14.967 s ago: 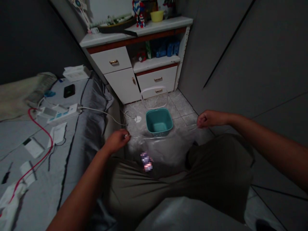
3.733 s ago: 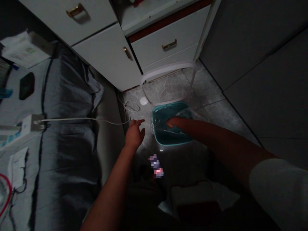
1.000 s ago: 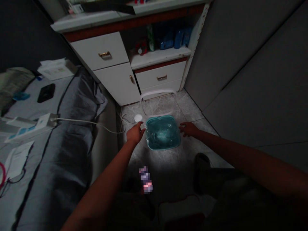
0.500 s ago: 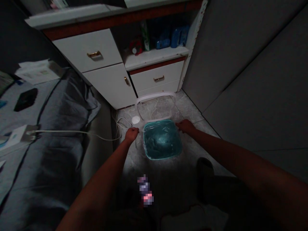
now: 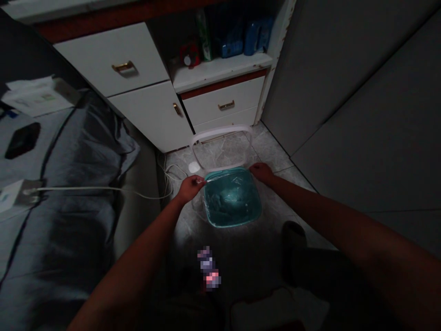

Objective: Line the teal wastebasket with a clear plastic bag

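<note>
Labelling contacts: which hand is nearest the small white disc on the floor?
The left hand, beside the teal plastic bin; the round white disc lies just beyond it. The right hand is across the bin.

The square plastic basin [image 5: 231, 202] is teal, with a white plastic handle [image 5: 220, 131] behind it. The grey floor tiles [image 5: 272, 151] have pale marble veins, and the white drawer front [image 5: 203, 108] has a brass pull [image 5: 225, 105].

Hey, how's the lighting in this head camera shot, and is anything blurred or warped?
In the head view, the room is dim, with light pooled on the basket and nearby floor; the plastic inside shows faint glare; a pixelated patch sits low in frame; the wide lens seems to slant the cabinet.
</note>
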Available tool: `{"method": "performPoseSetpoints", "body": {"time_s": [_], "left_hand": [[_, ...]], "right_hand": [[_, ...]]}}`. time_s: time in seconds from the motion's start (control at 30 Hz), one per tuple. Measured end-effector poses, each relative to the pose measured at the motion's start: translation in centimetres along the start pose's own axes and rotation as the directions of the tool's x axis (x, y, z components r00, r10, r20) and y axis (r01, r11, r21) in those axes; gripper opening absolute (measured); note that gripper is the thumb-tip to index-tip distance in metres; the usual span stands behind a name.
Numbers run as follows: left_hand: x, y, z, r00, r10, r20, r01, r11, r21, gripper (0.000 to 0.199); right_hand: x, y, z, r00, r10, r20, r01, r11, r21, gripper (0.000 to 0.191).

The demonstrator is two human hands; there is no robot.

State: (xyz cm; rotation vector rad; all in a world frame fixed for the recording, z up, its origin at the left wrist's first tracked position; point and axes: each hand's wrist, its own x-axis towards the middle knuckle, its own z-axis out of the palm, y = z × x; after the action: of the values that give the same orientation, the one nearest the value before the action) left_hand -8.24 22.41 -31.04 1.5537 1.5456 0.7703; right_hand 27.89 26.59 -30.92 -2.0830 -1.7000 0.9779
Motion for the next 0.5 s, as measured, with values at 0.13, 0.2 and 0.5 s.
{"method": "performPoseSetpoints", "body": {"time_s": [0.13, 0.2, 0.5], "left_hand": [[1.3, -0.4, 0.0, 0.999, -0.043, 0.021, 0.046, 0.991, -0.128, 0.036], [1.8, -0.5, 0.2, 0.994, -0.1, 0.032, 0.104, 0.982, -0.159, 0.036], [2.1, -0.9, 0.8, 0.98, -0.201, -0.006, 0.189, 0.93, -0.316, 0.038]], "right_hand": [[0.0, -0.5, 0.3, 0.993, 0.114, 0.025, -0.117, 0.972, 0.204, 0.022], [0.3, -0.5, 0.5, 0.984, 0.159, 0.076, -0.175, 0.943, 0.282, 0.022], [0.9, -0.2, 0.7, 0.963, 0.224, 0.148, -0.266, 0.868, 0.42, 0.02]]}}
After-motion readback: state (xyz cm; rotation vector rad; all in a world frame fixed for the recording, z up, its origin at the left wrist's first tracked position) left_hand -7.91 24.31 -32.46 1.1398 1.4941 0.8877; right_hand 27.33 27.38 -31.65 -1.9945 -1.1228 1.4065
